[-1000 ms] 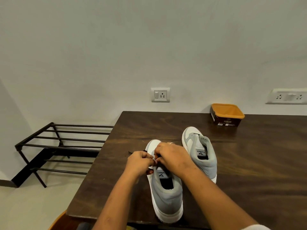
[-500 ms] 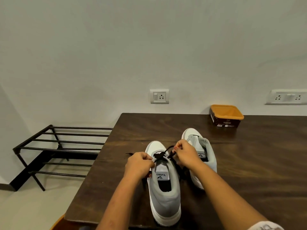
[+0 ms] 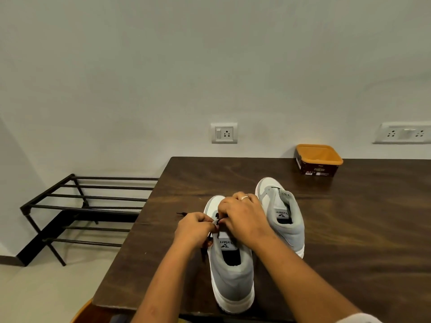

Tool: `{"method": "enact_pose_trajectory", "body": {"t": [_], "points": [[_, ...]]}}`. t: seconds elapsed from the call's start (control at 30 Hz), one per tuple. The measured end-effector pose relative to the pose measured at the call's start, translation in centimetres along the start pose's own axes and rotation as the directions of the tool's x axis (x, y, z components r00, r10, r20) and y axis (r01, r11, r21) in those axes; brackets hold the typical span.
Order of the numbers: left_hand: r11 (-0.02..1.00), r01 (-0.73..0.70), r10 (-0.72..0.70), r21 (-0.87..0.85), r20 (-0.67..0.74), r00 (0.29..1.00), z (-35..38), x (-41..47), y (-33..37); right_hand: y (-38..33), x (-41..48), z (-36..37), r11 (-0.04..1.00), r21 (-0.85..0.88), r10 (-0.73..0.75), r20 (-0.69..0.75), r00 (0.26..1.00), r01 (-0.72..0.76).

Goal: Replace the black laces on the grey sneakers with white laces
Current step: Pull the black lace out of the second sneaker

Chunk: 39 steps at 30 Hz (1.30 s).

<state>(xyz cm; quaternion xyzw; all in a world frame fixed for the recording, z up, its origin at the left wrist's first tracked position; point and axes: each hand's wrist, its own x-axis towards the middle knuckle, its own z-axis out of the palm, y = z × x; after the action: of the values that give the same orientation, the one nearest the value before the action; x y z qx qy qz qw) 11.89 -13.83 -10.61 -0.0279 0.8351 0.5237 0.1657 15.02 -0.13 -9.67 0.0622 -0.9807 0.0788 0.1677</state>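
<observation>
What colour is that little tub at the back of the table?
The tub is orange on top, dark brown on the sides; seen in the head view.

It looked like a room in a home. A black metal shoe rack (image 3: 98, 197) stood beside a dark wooden bench (image 3: 361, 229), with sockets (image 3: 224, 133) on the plain wall (image 3: 210, 66).

wood, cloth, plastic and metal

the table (image 3: 349, 229) is dark wood with visible grain and a soft sheen. the near sneaker (image 3: 232, 280) and the far sneaker (image 3: 291, 229) have matt, suede-like grey uppers and smooth white soles. the black lace (image 3: 180, 214) looks like woven cloth. far right, the tub (image 3: 318, 159) is smooth orange plastic with a printed brown wrap. the rack (image 3: 93, 197) on the left is matt black metal. the wall (image 3: 163, 66) is matt paint, its socket plate (image 3: 224, 133) smooth plastic.
</observation>
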Motion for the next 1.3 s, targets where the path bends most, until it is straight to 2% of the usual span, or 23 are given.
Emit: {"method": "enact_pose_trajectory", "body": {"t": [0.07, 0.13, 0.17, 0.23, 0.27, 0.3, 0.33, 0.37, 0.4, 0.43, 0.47, 0.5, 0.57, 0.63, 0.7, 0.8, 0.9, 0.97, 1.03, 1.07, 1.13, 1.23, 1.3], "points": [[1.0, 0.002, -0.002, -0.01, -0.009, 1.0, 0.0, 0.0, -0.1, 0.8, 0.0, -0.1, 0.974, 0.165, 0.17, -0.077, 0.982, -0.155], [1.0, -0.005, 0.005, -0.016, -0.014, 1.0, 0.0, 0.0, 0.0, 2.1, 0.3, -0.5, 0.806, 0.468, 0.458, -0.11, 0.882, -0.361], [1.0, -0.007, 0.006, -0.014, -0.015, 1.0, 0.1, 0.0, 0.0, 2.9, 0.5, -0.7, 0.606, 0.682, 0.626, -0.093, 0.774, -0.409], [1.0, -0.009, 0.009, -0.001, -0.019, 1.0, 0.2, 0.0, 0.1, 3.9, 0.7, -1.4, 0.083, 0.949, 0.855, 0.088, 0.511, -0.304], [1.0, -0.011, 0.011, 0.009, -0.022, 1.0, 0.2, 0.1, 0.2, 4.1, 0.7, -1.7, -0.14, 0.971, 0.862, 0.217, 0.458, -0.196], [1.0, -0.013, 0.013, 0.015, -0.023, 1.0, 0.2, 0.1, 0.2, 4.1, 0.7, -1.9, -0.312, 0.944, 0.815, 0.323, 0.481, -0.105], [1.0, -0.015, 0.016, 0.019, -0.024, 1.0, 0.3, 0.1, 0.2, 3.8, 0.7, -2.2, -0.406, 0.911, 0.753, 0.379, 0.538, -0.073], [1.0, -0.017, 0.017, 0.021, -0.025, 1.0, 0.3, 0.1, 0.2, 3.5, 0.7, -2.5, -0.388, 0.913, 0.692, 0.377, 0.615, -0.123], [0.999, -0.02, 0.021, 0.024, -0.027, 0.999, 0.3, 0.1, 0.2, 3.2, 0.6, -2.7, -0.223, 0.946, 0.628, 0.324, 0.707, -0.235], [0.999, -0.022, 0.023, 0.025, -0.031, 0.999, 0.4, 0.0, 0.2, 2.7, 0.5, -2.7, 0.077, 0.939, 0.534, 0.245, 0.809, -0.334], [0.999, -0.025, 0.026, 0.024, -0.034, 0.999, 0.3, -0.1, 0.2, 2.4, 0.5, -2.6, 0.416, 0.842, 0.4, 0.171, 0.9, -0.344], [0.999, -0.027, 0.027, 0.025, -0.034, 0.999, 0.3, -0.2, 0.3, 2.0, 0.4, -2.3, 0.676, 0.679, 0.252, 0.151, 0.956, -0.286], [0.999, -0.027, 0.027, 0.027, -0.022, 0.999, 0.2, -0.3, 0.4, 1.2, 0.3, -1.8, 0.917, 0.359, 0.069, 0.287, 0.956, -0.174], [1.0, -0.024, 0.024, 0.017, -0.005, 1.0, 0.1, -0.4, 0.5, 0.3, 0.2, -1.9, 0.982, 0.158, 0.045, 0.327, 0.944, -0.102], [1.0, -0.024, 0.024, 0.007, -0.002, 1.0, 0.0, -0.5, 0.4, 0.2, 0.3, -1.9, 0.992, 0.095, 0.053, 0.248, 0.967, -0.078], [1.0, -0.028, 0.028, 0.0, -0.011, 1.0, 0.0, -0.4, 0.2, 0.2, 0.3, -1.7, 0.998, 0.009, 0.057, 0.264, 0.963, -0.062], [1.0, -0.022, 0.022, 0.009, -0.009, 1.0, 0.1, -0.1, 0.1, 0.4, 0.4, -1.6, 0.997, 0.033, 0.052, 0.265, 0.963, -0.063], [1.0, -0.016, 0.016, 0.003, -0.011, 1.0, 0.1, 0.1, 0.1, 1.3, 0.5, -1.7, 0.973, 0.197, 0.075, 0.232, 0.97, -0.123], [1.0, -0.012, 0.012, -0.002, -0.01, 1.0, 0.1, 0.2, 0.0, 2.3, 0.5, -1.8, 0.843, 0.483, 0.154, 0.2, 0.967, -0.235], [1.0, -0.015, 0.015, 0.003, -0.006, 1.0, 0.1, 0.2, 0.0, 2.7, 0.3, -1.9, 0.709, 0.643, 0.224, 0.183, 0.957, -0.288], [1.0, -0.018, 0.018, 0.01, -0.002, 1.0, 0.2, 0.3, 0.0, 2.9, 0.0, -2.1, 0.304, 0.894, 0.382, 0.203, 0.902, -0.33], [1.0, -0.023, 0.023, 0.02, -0.004, 1.0, 0.2, 0.4, 0.1, 2.3, 0.4, -2.8, -0.341, 0.926, 0.467, 0.314, 0.827, -0.159], [0.999, -0.029, 0.029, 0.041, -0.003, 1.0, 0.2, 0.4, 0.1, 2.3, 0.7, -3.4, -0.546, 0.837, 0.496, 0.35, 0.795, -0.028]]}}
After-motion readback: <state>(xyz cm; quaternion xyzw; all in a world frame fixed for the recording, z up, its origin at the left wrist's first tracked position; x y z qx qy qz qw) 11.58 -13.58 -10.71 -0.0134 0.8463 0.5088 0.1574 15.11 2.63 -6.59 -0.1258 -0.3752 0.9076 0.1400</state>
